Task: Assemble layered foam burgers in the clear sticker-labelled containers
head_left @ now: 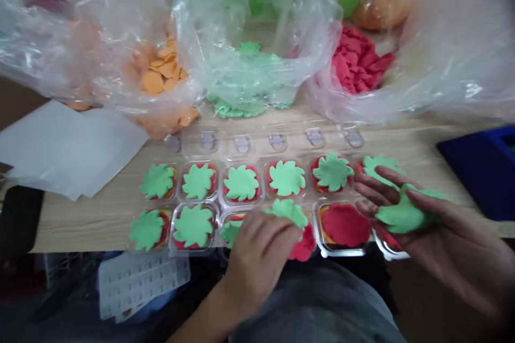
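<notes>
Several tray cups (pixel 220 196) of green cutouts (pixel 241 183)

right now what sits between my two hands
In the head view, one tray cell with a red piece, no green on top, lies between the left hand, holding a green piece, and the right hand, holding a green stack.

This looks like a small hand-assembly and packing bench. A plain wooden table (pixel 80 220) is crowded with big clear plastic bags spilling orange cut-outs (pixel 161 72), green cut-outs (pixel 245 80) and red cut-outs (pixel 356 61). At its front edge lies a clear compartment tray (pixel 220 185), filled row by row with the same layered pieces, with white sheets (pixel 68 144) and a blue bin (pixel 483 171) alongside
</notes>
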A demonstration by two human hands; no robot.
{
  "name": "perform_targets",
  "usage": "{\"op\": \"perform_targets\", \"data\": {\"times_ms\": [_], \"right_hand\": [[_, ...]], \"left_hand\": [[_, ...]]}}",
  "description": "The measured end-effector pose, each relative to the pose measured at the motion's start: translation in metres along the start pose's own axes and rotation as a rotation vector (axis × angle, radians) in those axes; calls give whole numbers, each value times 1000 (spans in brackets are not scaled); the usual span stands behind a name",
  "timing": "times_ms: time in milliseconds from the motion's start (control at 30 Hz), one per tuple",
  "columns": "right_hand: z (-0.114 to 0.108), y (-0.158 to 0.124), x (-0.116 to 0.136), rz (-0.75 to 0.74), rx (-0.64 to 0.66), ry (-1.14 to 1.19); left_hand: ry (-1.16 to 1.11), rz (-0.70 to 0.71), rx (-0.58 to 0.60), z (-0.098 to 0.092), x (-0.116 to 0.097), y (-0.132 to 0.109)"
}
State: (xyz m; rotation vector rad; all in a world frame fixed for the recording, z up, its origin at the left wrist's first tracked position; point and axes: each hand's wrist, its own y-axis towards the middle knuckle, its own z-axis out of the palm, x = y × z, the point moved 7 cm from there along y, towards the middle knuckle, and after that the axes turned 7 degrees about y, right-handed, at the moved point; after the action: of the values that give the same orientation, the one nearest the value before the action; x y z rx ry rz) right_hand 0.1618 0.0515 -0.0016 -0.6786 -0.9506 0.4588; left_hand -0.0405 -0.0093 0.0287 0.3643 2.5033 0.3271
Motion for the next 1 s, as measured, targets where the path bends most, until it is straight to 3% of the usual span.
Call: {"op": "perform_targets", "data": {"times_ms": [67, 133, 333, 400, 500, 633, 733, 1000], "right_hand": [[-18, -2, 1, -21, -53, 17], [-27, -3, -3, -19, -70, 37], [-24, -4, -16, 40, 87, -4], [-15, -12, -21, 40, 224, -118], [-1, -30, -42, 53, 434, -484], [19, -48, -62, -221, 614, -940], [25, -50, -73, -334, 661, -1063], [23, -47, -81, -337, 632, -1138]], "left_hand": [[75, 171, 141, 21, -16, -8], [79, 209, 211, 32, -20, -16], [-25, 234, 238, 28, -26, -17], [18, 132, 208, 21, -20, -8], [262, -94, 188, 16, -4, 3], [402, -149, 315, 28, -3, 9], [393, -166, 356, 36, -6, 7], [187, -354, 390, 35, -3, -1]]}}
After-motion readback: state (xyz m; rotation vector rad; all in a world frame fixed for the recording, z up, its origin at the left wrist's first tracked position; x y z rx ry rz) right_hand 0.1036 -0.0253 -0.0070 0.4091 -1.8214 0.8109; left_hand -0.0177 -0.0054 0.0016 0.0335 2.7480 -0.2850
